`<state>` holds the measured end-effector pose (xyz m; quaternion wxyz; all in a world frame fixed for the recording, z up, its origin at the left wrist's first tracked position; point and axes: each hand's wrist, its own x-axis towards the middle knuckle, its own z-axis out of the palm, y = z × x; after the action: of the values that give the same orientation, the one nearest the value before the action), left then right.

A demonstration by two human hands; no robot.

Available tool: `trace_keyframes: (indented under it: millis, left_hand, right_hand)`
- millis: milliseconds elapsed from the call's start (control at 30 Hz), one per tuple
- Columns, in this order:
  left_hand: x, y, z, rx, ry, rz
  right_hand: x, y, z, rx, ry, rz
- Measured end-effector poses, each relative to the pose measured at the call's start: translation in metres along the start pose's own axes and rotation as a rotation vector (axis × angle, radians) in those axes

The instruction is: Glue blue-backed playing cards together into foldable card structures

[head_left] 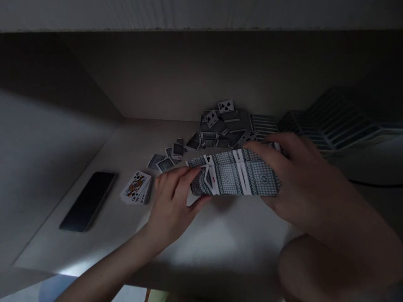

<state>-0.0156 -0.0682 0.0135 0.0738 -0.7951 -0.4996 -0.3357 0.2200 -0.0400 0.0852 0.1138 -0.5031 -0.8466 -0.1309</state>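
A row of patterned playing cards, joined side by side into a block, is held up between my two hands above the pale surface. My left hand pinches its left end, thumb below and fingers on top. Around the right end my right hand is closed. Small gaps and white card edges show between the card backs. To the left, a fanned stack of cards lies with a queen on top. Behind the block, loose cards lie scattered, mostly face down.
A black phone lies at the left, near the side wall. At the back is a heap of cards with an eight of clubs on it. A wire rack stands at the back right, and a shelf edge crosses above.
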Motion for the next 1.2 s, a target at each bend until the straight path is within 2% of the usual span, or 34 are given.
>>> trace_keyframes:
  millis: [200, 567, 867, 1033, 1200]
  left_hand:
    - [-0.002, -0.001, 0.009, 0.051, -0.009, -0.059]
    - [-0.015, -0.012, 0.027, 0.229, 0.09, 0.007]
    - [-0.025, -0.019, 0.042, 0.182, 0.078, 0.05]
    - [-0.027, -0.024, 0.046, 0.035, 0.024, 0.002]
    - [-0.026, -0.03, 0.047, -0.086, 0.062, -0.026]
  right_hand:
    - [0.0, -0.002, 0.011, 0.025, -0.028, 0.007]
    - [-0.026, -0.025, 0.048, 0.006, 0.219, -0.038]
    - [-0.043, -0.031, 0.078, 0.028, 0.39, -0.108]
    - [-0.048, -0.035, 0.087, 0.01, 0.42, -0.178]
    - [-0.055, -0.031, 0.098, 0.028, 0.472, -0.154]
